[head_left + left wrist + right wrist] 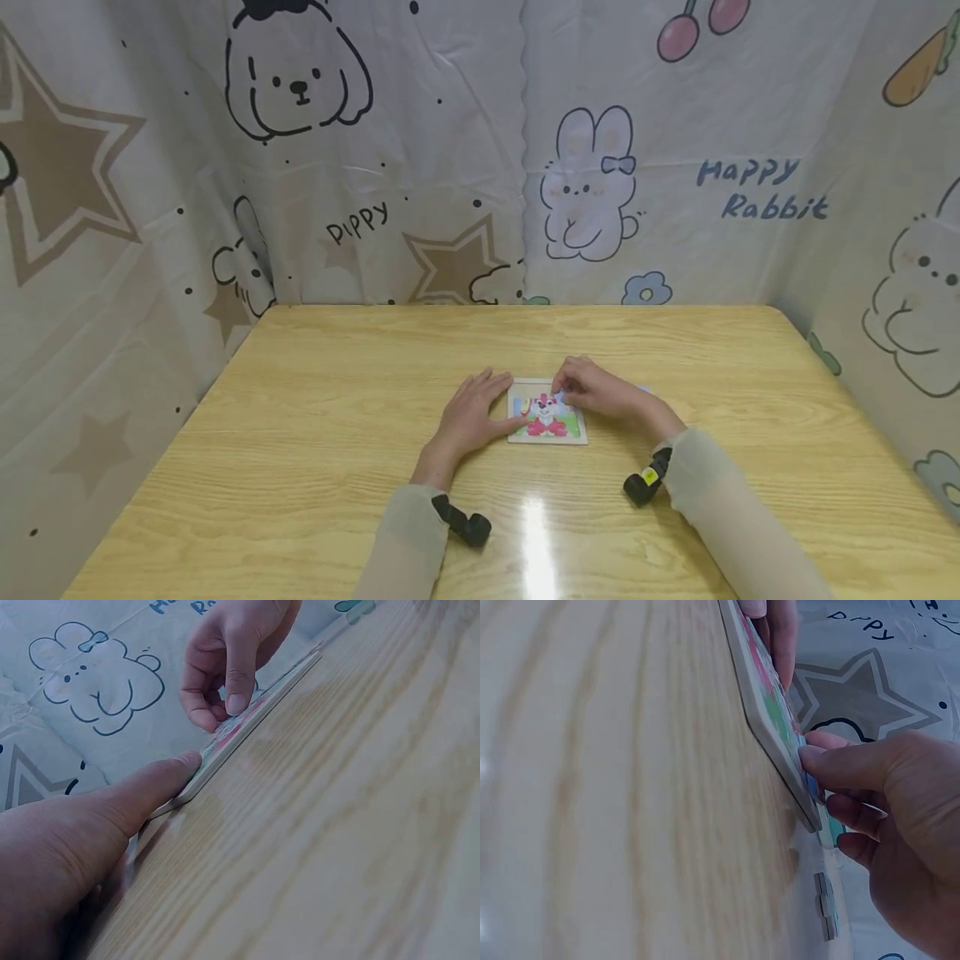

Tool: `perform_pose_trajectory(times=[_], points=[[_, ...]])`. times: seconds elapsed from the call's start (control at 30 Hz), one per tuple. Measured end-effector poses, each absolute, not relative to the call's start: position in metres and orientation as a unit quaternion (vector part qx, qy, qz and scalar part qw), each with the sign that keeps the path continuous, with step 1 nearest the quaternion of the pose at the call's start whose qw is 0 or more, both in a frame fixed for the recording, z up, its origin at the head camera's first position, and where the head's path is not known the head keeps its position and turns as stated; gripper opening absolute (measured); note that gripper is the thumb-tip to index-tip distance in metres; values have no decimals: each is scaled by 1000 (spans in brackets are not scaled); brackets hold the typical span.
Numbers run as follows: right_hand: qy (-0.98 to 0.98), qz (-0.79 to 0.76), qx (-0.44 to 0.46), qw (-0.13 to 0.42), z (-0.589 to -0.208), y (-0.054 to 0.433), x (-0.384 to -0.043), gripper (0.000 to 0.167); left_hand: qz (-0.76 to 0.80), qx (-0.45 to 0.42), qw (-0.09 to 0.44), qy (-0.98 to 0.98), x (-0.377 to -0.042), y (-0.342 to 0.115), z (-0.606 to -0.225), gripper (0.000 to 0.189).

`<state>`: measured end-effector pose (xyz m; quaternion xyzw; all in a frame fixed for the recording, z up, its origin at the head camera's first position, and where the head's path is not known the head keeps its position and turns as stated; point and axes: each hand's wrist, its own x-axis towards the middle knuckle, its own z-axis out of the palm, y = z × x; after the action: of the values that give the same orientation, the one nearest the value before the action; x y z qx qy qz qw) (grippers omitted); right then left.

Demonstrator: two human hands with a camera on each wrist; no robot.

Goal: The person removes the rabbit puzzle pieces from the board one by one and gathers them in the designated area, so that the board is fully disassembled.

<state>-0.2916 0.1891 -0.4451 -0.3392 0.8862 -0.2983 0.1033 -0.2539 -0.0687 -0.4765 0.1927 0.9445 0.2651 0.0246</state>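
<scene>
Pinching a blue puzzle piece, the right hand works at the framed animal jigsaw under the left hand's outstretched thumb, its lower picture seemingly assembled, its bare upper strip and at least one loose piece beside the right hand apparently remaining.

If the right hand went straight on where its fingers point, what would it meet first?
The right hand angles down toward the puzzle board, so likely that first; any gap is hard to judge.
</scene>
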Motion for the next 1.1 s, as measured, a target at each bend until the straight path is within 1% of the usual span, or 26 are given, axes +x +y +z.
perform_pose_trajectory(times=[0.13,0.33,0.5,0.6,0.87,1.1], points=[[890,-285,-348,72,-446,189,-289,12,267,193,22,944,-253,-68,-476,78],[890,-307,-330,65,-445,187,-286,12,270,191,22,943,-252,-68,-475,78],[902,-322,-280,61,-446,187,-286,26,271,192,22,943,-253,-68,-476,78],[907,-327,-257,67,-446,188,-286,31,271,193,22,943,-253,-69,-476,78],[900,-352,-244,84,-447,189,-287,27,271,194,21,943,-253,-69,-475,78],[894,-369,-245,70,-452,192,-287,23,273,197,21,941,-253,-70,-476,78]])
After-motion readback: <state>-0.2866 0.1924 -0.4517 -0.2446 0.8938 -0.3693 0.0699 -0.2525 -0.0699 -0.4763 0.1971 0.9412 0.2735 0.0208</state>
